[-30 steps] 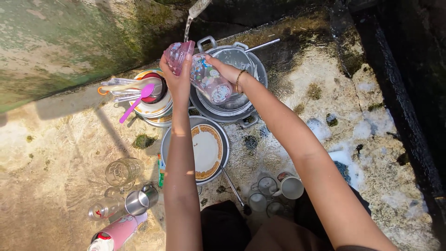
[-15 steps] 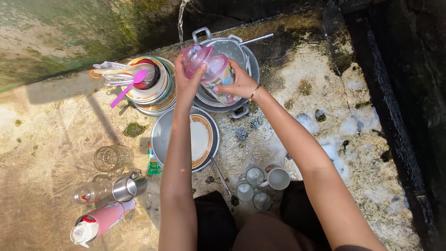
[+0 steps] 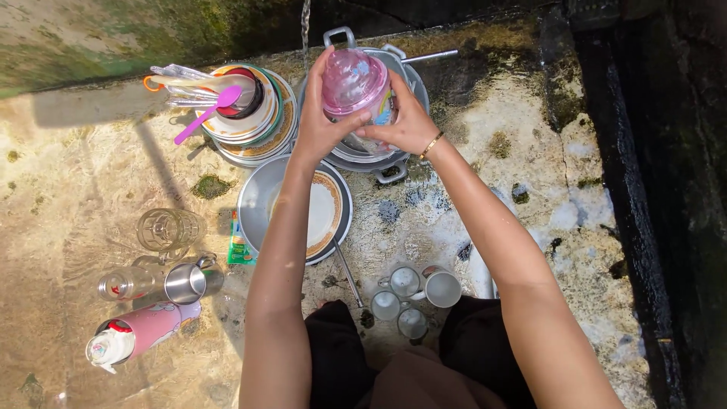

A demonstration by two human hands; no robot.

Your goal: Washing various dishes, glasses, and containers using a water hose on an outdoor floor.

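Between our hands, left hand (image 3: 318,129) and right hand (image 3: 409,125) clasp the pink plastic bottle (image 3: 354,87), seemingly light, wet, slippery, best held around its sides.

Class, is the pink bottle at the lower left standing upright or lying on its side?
Lying on its side: the pink bottle rests lengthwise on the wet stone floor.

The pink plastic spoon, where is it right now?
In the head view the pink plastic spoon lies upper left, across the stack of plates and bowls, beside other cutlery, left of both hands.
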